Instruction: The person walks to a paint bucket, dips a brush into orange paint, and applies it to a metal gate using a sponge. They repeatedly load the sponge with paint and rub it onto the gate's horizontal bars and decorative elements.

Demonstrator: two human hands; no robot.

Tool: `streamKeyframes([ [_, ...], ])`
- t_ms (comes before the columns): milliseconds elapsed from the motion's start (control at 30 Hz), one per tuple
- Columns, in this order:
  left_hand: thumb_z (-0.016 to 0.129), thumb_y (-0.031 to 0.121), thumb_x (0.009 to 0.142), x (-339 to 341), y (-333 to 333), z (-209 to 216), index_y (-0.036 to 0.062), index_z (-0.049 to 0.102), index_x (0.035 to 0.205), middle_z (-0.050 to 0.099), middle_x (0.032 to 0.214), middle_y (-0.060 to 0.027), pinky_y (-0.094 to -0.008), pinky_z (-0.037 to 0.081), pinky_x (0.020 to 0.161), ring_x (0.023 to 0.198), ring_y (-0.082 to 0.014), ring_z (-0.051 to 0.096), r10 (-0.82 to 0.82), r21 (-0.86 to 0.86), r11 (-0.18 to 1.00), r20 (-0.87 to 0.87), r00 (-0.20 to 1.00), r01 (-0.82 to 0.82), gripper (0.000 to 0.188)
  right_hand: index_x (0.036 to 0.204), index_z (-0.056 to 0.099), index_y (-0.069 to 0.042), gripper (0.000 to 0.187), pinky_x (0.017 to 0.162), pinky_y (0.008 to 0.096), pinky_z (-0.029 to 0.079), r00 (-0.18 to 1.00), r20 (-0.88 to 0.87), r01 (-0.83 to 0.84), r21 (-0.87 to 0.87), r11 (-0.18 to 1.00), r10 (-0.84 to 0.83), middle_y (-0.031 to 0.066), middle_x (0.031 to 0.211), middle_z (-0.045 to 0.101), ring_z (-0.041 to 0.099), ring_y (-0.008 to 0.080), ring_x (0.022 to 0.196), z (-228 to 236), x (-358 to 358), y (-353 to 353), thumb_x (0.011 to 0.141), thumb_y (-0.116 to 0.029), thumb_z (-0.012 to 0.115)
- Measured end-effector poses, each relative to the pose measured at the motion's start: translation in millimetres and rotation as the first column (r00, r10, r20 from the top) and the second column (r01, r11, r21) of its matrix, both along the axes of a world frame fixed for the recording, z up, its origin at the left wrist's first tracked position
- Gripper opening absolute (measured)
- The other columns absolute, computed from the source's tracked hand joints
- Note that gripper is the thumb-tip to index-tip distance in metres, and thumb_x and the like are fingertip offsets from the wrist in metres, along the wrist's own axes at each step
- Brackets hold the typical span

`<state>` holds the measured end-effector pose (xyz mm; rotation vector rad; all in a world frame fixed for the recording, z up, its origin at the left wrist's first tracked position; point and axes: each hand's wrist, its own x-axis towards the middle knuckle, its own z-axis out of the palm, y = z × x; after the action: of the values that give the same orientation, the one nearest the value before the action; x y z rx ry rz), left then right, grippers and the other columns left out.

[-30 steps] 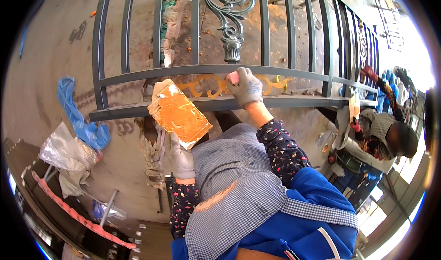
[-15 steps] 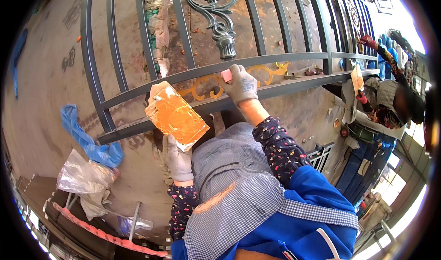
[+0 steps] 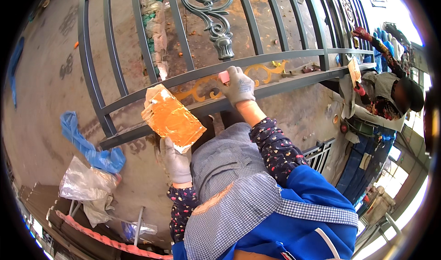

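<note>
In my gloved left hand (image 3: 177, 164) is a flat board (image 3: 174, 120) smeared with orange-gold paint, tilted in front of my apron. My gloved right hand (image 3: 241, 88) grips a small pink sponge (image 3: 223, 77) at the lower rails of a dark grey metal railing (image 3: 289, 57). Between these rails runs a gold-coloured scroll ornament (image 3: 264, 72), partly hidden behind my right hand. Above it, a grey scrollwork piece with a cup-shaped foot (image 3: 223, 47) sits among the upright bars. Whether the sponge touches the ornament I cannot make out.
At right, a co-worker (image 3: 383, 94) holds a similar board (image 3: 354, 71) and reaches to the railing's far end. Blue plastic (image 3: 98, 156) and a clear plastic bag (image 3: 87, 179) lie at left, near a red-wrapped bar (image 3: 105, 241). Grey metal bars (image 3: 319, 156) stand right of my arm.
The whole view has shifted slightly, with the railing a little further left. Both my hands keep their hold on the board and the sponge. The co-worker's raised hand appears a bit higher.
</note>
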<state>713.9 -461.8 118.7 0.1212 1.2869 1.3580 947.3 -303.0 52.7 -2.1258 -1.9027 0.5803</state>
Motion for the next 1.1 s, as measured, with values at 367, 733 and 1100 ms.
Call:
streamKeyframes([
  [367, 0.051, 0.032, 0.106, 13.2, 6.0, 11.9, 0.0026, 0.051, 0.132, 0.060, 0.131, -0.0107, -0.0417, 0.058, 0.094, 0.119, -0.0253, 0.062, -0.001, 0.006, 1.000, -0.017, 1.000, 0.001, 0.039, 0.099, 0.059, -0.009, 0.039, 0.074, 0.0469, 0.054, 0.997, 0.052, 0.063, 0.033, 0.997, -0.065, 0.0139, 0.097, 0.066, 0.067, 0.0376, 0.088, 0.4, 69.6, 5.7, 0.080, -0.040, 0.074],
  [733, 0.050, 0.030, 0.107, 21.4, 7.2, 15.7, 0.0029, 0.047, 0.138, 0.056, 0.138, -0.0111, -0.0411, 0.051, 0.102, 0.124, -0.0250, 0.058, 0.064, 0.011, 0.998, 0.026, 0.998, -0.064, 0.041, 0.103, 0.060, -0.010, 0.037, 0.075, 0.0471, 0.054, 0.991, 0.040, -0.128, 0.012, 0.992, 0.127, 0.0134, 0.101, 0.065, 0.067, 0.0376, 0.089, 8.4, 79.2, 6.0, 0.081, -0.036, 0.074],
  [1100, 0.047, 0.027, 0.108, 31.1, -12.5, -15.0, 0.0005, 0.051, 0.135, 0.059, 0.130, -0.0125, -0.0369, 0.054, 0.093, 0.114, -0.0242, 0.062, -0.236, -0.117, 0.971, -0.645, 0.727, 0.210, 0.038, 0.104, 0.060, -0.009, 0.036, 0.074, 0.0460, 0.053, 0.966, -0.057, -0.255, -0.036, 0.966, 0.252, 0.0143, 0.102, 0.064, 0.067, 0.0356, 0.090, 50.5, 73.9, 15.8, 0.080, -0.030, 0.077],
])
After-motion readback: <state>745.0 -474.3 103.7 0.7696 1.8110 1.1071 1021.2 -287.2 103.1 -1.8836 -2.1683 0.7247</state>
